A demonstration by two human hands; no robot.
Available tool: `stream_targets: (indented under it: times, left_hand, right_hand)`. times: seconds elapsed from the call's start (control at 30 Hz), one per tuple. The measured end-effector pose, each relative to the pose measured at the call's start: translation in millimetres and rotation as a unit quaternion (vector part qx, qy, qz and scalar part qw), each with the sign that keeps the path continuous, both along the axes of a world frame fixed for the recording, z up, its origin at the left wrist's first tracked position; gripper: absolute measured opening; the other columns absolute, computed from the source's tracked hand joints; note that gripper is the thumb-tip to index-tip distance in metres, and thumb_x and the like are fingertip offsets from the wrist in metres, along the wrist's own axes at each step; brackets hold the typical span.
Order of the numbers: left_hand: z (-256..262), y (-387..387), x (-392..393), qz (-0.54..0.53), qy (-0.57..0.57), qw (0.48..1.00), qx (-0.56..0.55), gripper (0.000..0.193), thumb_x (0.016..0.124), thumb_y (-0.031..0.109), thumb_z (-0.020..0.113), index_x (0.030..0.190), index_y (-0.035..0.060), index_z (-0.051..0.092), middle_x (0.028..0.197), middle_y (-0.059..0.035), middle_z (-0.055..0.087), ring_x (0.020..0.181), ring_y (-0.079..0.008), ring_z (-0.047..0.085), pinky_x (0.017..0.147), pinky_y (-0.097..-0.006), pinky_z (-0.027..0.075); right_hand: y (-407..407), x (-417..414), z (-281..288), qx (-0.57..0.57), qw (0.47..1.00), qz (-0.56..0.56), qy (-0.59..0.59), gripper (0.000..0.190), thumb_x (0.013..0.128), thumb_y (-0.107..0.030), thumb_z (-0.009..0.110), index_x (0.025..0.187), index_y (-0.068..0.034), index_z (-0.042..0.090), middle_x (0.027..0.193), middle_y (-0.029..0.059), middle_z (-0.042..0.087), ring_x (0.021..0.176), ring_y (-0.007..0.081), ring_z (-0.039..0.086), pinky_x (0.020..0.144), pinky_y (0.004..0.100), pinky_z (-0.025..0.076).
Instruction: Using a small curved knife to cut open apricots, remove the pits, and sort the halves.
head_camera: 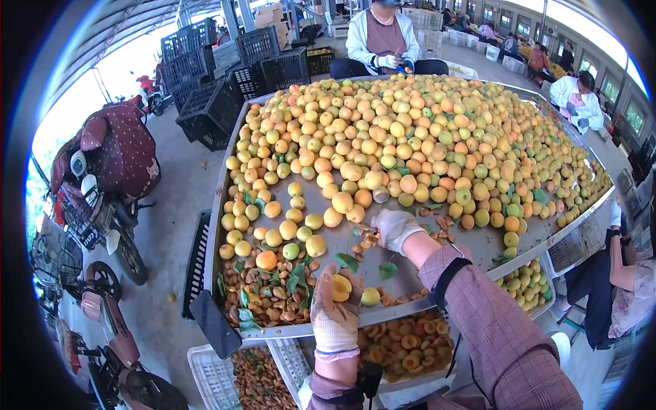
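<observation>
My gloved left hand holds a halved apricot, cut face up, above the near edge of a metal sorting table. My gloved right hand reaches over the table and grips a small tool, its tip pointing left; its kind is not clear. Loose apricot pits lie under and beside that hand. A large heap of whole apricots covers the far part of the table. At the near left corner is a pile of pits mixed with green leaves.
Below the table edge stand a crate of apricot halves and a white crate holding pits. A person sits across the table; another is at the right. Black crates and parked scooters stand left.
</observation>
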State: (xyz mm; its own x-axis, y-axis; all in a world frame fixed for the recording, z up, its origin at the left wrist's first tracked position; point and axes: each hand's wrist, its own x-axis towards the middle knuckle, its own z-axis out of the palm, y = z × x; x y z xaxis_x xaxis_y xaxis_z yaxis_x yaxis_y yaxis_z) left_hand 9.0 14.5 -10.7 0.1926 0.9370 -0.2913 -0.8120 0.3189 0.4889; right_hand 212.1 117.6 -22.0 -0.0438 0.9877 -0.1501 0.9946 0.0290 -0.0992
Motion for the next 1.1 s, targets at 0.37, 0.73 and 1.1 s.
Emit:
stream_targets:
  times: [0.37, 0.73, 1.1]
  left_hand:
    - [0.8, -3.7, 8.1, -0.078, 0.047, 0.995, -0.028, 0.06, 0.082, 0.043, 0.065, 0.126, 0.0072, 0.045, 0.106, -0.0096, 0.056, 0.091, -0.0229, 0.06, 0.073, -0.0374, 0.051]
    - [33.3, -25.4, 5.7, -0.336, 0.232, 0.838, 0.362, 0.042, 0.088, 0.019, 0.063, 0.124, -0.0004, 0.053, 0.107, -0.0087, 0.063, 0.102, -0.0187, 0.058, 0.095, -0.0286, 0.041]
    - [10.2, -6.4, -21.7, 0.043, 0.077, 0.995, 0.053, 0.038, 0.093, 0.02, 0.054, 0.126, 0.0003, 0.052, 0.114, -0.0108, 0.059, 0.098, -0.0183, 0.058, 0.082, -0.0282, 0.046]
  right_hand:
    - [-73.7, -7.8, 94.6, -0.001, 0.824, -0.071, 0.562, 0.032, 0.082, -0.029, 0.072, 0.101, -0.005, 0.065, 0.083, 0.0027, 0.064, 0.055, 0.006, 0.049, 0.052, 0.0208, 0.041]
    - [25.6, 0.2, 38.0, 0.123, 0.928, -0.073, 0.343, 0.027, 0.075, -0.024, 0.068, 0.095, -0.006, 0.065, 0.073, 0.006, 0.064, 0.065, 0.0209, 0.061, 0.058, 0.0351, 0.048]
    - [18.2, -50.4, 46.1, -0.066, 0.789, -0.139, 0.595, 0.043, 0.08, -0.032, 0.068, 0.113, -0.005, 0.058, 0.068, 0.0024, 0.057, 0.057, 0.013, 0.056, 0.05, 0.0277, 0.042]
